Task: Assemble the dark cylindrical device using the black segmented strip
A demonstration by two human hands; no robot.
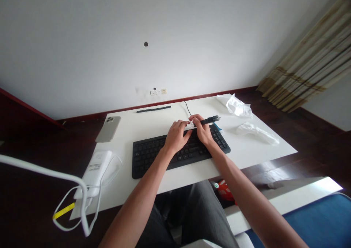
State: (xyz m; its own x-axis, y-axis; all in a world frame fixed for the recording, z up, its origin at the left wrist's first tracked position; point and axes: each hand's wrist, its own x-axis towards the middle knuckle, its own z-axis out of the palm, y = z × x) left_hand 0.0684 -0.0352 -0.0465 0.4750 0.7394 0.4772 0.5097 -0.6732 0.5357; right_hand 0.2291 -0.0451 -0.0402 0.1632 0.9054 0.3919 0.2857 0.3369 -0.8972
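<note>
Right fingers (pixel 195 116) curled round black bundle (pixel 212 120), left fingers (pixel 178 123) bent, hold unclear, forearms (pixel 145 195) outstretched

Print on the keyboard (pixel 192 147) and white power strip (pixel 93 174) is too small to read.

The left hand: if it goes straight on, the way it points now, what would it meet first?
The left hand would probably meet the small white piece just ahead, then the right hand; whether it touches the piece now is unclear.
</note>
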